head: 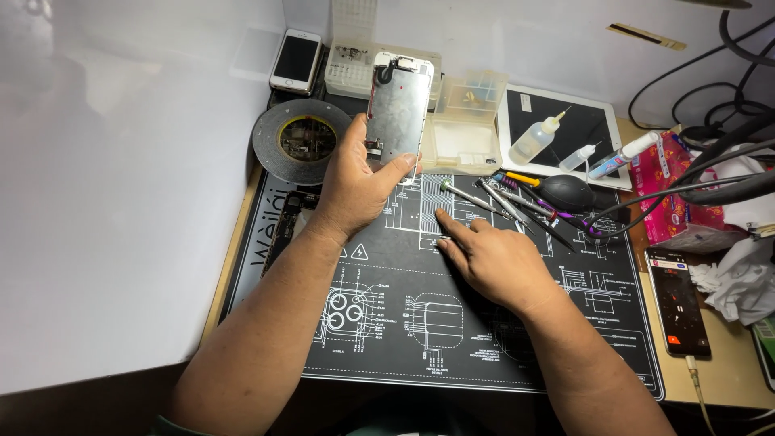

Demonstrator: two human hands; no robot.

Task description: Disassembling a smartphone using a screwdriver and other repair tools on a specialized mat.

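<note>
Presently on record, one work mat [484, 339], black with white diagrams, clock positions taken from its centre.

Left hand [355, 182], at 11 o'clock: raised above the mat, thumb and fingers grasping the lower edge of a phone screen panel [398, 105], held upright with its metal back toward the camera.

Right hand [492, 258], near centre: palm down on the mat, forefinger stretched out with its tip pressed on the mat toward 12 o'clock, other fingers loosely curled, grasping nothing.

Screwdrivers [500, 202], several, at 1 o'clock, lying fanned on the mat just beyond the forefinger.

Air blower [567, 192], black, at 1 o'clock beside the screwdrivers.

Tape roll [302, 139], dark, at 10 o'clock, off the mat's corner.

White phone [295, 61], at 11 o'clock, far edge.

Clear parts boxes [468, 121], at 12 o'clock, behind the panel.

Tablet [565, 129], at 1 o'clock, bearing small squeeze bottles [534, 139].

Dark phone [678, 303], at 3 o'clock, screen lit, cable attached.

Crumpled tissue [739, 278], at 3 o'clock, far right.
</note>
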